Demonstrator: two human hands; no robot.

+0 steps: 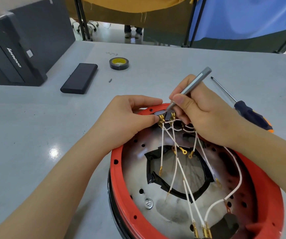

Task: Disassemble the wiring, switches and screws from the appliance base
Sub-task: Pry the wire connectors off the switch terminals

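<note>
The red appliance base (pixel 266 195) sits on the grey table (pixel 35 135), white wires (pixel 181 166) trailing inside. At its far rim the left hand (pixel 130 118) pinches a switch (pixel 159 115). The right hand (pixel 206 114) grips a grey screwdriver (pixel 192 85), tip touching that switch.

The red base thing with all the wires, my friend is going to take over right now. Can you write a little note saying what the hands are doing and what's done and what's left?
Left hand: pinches the switch block at the far rim of the red appliance base, steadying it.
Right hand: grips a slim grey screwdriver, tip down at the switch block.
Done: several white wires already hang loose, their gold terminals free.
Left: the wires still plugged into the switch block, the switch itself, and a screw on the metal plate near the front.
Spare: a bigger screwdriver lies on the table to the right.
</note>
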